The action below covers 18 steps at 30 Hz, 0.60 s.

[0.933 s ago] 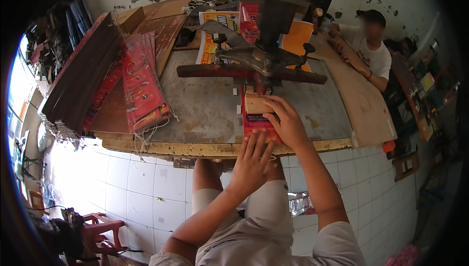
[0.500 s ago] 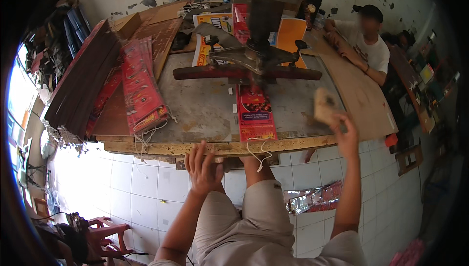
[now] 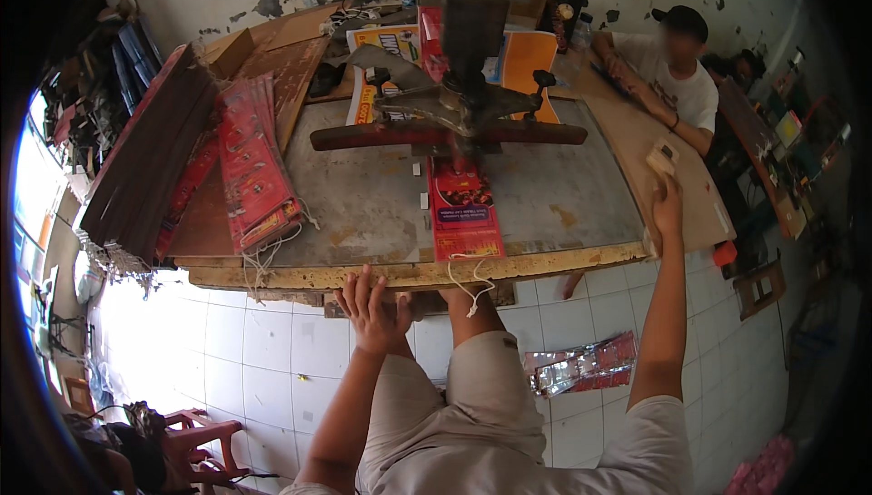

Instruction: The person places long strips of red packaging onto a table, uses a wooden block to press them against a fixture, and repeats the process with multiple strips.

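Right hand [image 3: 668,207] swung out to the right since earlier, fingers pinching a small wooden block [image 3: 662,158] above the tabletop [image 3: 563,200] edge, left hand [image 3: 371,309] lowered below the front edge, fingers spread, red printed sheet [image 3: 463,209] lying under the press [image 3: 450,118]

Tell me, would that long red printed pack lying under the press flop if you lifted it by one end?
Probably. The red pack lies thin and flat on the bench, so it likely bends. Its glossy face may be slippery. Loose strings dangle off its near end and could snag.
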Each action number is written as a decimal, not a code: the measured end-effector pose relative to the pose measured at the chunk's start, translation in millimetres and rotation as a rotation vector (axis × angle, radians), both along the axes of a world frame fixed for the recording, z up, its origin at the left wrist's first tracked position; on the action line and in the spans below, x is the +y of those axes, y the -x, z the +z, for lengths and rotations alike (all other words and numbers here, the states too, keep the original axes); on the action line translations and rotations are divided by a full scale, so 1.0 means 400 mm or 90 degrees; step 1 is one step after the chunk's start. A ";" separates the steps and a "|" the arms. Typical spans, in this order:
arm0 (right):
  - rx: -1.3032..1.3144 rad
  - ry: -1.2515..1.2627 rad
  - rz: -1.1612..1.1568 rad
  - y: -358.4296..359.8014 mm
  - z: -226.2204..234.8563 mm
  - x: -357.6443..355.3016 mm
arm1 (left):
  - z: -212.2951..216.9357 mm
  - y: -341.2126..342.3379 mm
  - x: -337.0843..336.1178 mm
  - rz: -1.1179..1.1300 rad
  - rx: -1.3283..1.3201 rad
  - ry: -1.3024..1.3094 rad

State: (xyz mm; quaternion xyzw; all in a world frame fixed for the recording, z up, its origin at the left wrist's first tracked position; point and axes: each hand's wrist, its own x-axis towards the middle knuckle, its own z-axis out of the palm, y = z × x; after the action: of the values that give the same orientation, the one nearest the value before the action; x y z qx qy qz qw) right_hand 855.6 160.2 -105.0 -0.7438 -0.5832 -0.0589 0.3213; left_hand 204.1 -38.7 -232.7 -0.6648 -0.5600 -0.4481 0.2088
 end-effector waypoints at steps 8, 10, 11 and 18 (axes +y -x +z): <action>0.020 -0.003 0.000 0.024 0.019 -0.014 | -0.005 0.009 -0.001 0.014 0.022 -0.001; -0.012 -0.048 0.011 -0.063 -0.012 -0.013 | -0.016 -0.013 0.012 0.002 0.006 -0.004; -0.006 -0.049 0.011 -0.068 -0.016 -0.004 | -0.021 -0.007 0.015 0.003 0.001 -0.006; 0.026 -0.042 -0.007 0.040 0.013 -0.009 | -0.030 0.019 0.009 0.022 0.029 -0.030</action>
State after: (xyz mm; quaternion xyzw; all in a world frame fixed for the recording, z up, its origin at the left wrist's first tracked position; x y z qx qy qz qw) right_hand 839.6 156.5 -100.0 -0.7370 -0.5702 -0.0645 0.3571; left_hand 196.5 -35.0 -244.6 -0.6603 -0.5556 -0.4420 0.2448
